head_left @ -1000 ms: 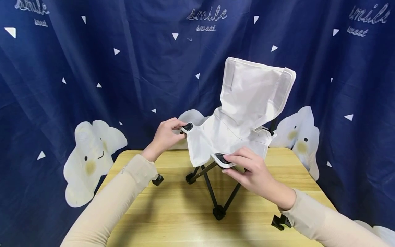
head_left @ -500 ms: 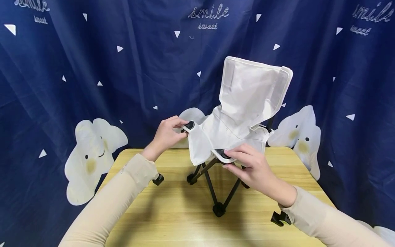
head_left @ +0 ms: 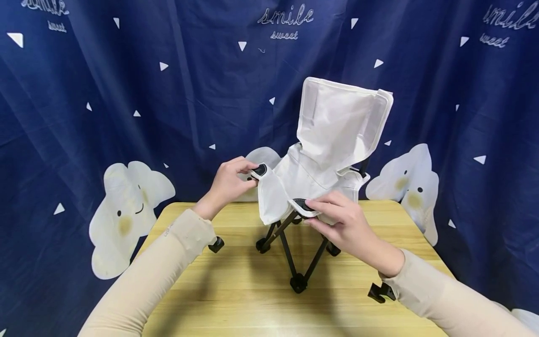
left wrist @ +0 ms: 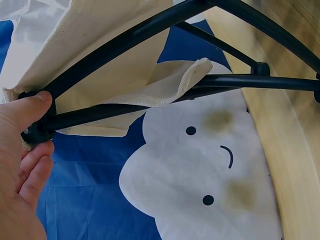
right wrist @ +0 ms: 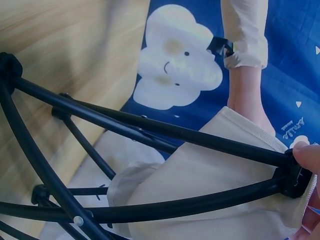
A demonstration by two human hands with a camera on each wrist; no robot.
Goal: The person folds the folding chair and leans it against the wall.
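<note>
A small white-fabric folding chair [head_left: 337, 126] with a black tube frame stands on the wooden table, its seat front facing me and the left. My left hand [head_left: 229, 180] pinches the seat's left front corner, which has a black patch [head_left: 261, 169]. At the other front corner, my right hand [head_left: 347, 224] pinches a matching black patch [head_left: 301, 204]. Seen from below in the left wrist view, the left thumb and fingers hold a black plastic joint [left wrist: 39, 120] where tubes meet. Right fingers grip a similar joint [right wrist: 295, 177] in the right wrist view.
The chair's front foot [head_left: 298, 283] rests on the wooden table [head_left: 236, 304]. Behind hangs a dark blue curtain [head_left: 202, 93] printed with clouds and triangles. Black clips show beneath both wrists, including the right clip [head_left: 379, 292].
The chair's backrest has shifted slightly left, and its right front corner has risen a little with my right hand. Both hands keep their hold on the corners.
</note>
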